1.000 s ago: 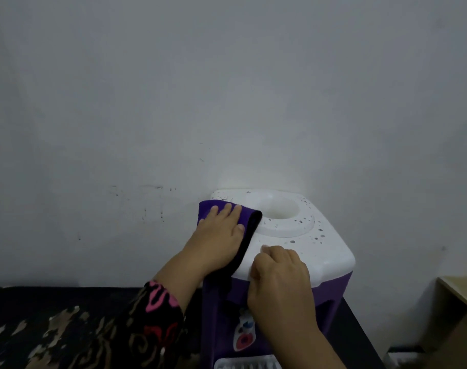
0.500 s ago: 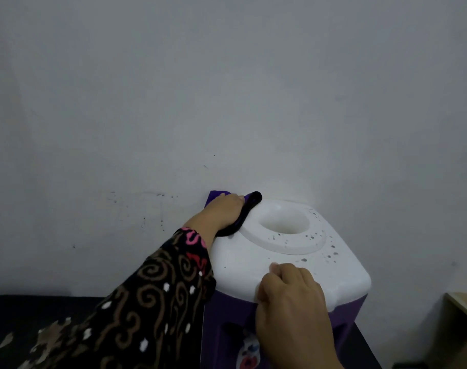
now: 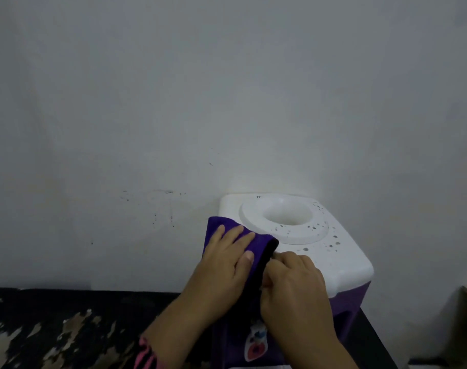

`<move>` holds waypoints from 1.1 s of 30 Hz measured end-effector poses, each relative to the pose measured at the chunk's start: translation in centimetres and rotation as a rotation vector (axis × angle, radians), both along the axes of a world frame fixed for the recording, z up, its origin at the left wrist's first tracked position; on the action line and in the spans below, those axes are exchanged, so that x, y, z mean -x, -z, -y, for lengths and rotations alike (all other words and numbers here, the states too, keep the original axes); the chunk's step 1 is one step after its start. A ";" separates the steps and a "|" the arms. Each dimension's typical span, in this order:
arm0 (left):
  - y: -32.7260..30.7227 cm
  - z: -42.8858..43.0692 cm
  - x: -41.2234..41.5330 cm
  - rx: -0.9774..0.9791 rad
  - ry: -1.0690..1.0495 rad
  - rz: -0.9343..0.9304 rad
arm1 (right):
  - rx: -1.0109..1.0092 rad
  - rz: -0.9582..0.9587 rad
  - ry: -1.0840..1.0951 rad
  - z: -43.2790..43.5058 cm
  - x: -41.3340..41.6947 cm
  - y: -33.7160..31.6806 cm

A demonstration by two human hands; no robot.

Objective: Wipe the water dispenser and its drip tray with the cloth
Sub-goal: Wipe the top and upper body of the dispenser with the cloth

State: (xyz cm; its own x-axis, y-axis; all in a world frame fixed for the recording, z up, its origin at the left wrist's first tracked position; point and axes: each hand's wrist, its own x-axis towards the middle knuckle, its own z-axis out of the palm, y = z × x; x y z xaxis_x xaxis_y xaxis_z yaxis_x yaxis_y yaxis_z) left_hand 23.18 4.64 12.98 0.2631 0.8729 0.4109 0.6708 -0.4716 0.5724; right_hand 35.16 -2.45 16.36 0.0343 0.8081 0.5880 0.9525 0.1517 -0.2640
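- Water dispenser (image 3: 341, 262): a white top over a purple body, standing against a grey wall (image 3: 227, 89), at the 5 o'clock sector of the view.
- Bottle well (image 3: 287, 214): a round recess in the white top, ringed by a raised collar; dark specks lie on the collar and top from 3 to 5 o'clock of the well.
- Cloth (image 3: 251, 246): purple with a dark edge, draped over the top's front-left corner, at 7 o'clock of the well, hanging down the left side.
- Left hand (image 3: 224, 265): flat on the cloth, fingers extended and spread, palm pressing the cloth against the top; not clenched around it.
- Right hand (image 3: 293, 286): fingers curled, resting on the top's front edge, just beside the cloth's dark edge; whether it pinches the cloth cannot be determined.
- Drip tray: not visible in this view.
- Label (image 3: 255, 344): a white sticker on the purple front, partly hidden by the right forearm.
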 end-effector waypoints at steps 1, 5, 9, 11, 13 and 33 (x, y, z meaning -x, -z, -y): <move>-0.8 -1.2 0.0 0.051 -0.011 0.031 | 0.013 0.006 0.006 0.1 0.0 -0.1; -4.0 -4.2 0.2 0.300 -0.029 0.103 | 0.092 0.021 0.037 0.3 -0.1 0.1; -4.2 -2.4 -0.4 0.301 -0.067 0.179 | 0.185 0.016 -0.032 0.1 -0.9 -0.8; -3.5 -1.1 -0.8 0.337 -0.079 0.230 | 0.142 -0.187 -0.072 0.5 -0.8 -1.5; -3.4 0.2 -0.6 0.496 -0.065 0.429 | -0.029 -0.309 -0.126 0.7 0.7 -1.9; -1.6 3.1 3.2 0.590 -0.103 0.919 | 0.121 0.115 0.087 -1.3 3.8 0.9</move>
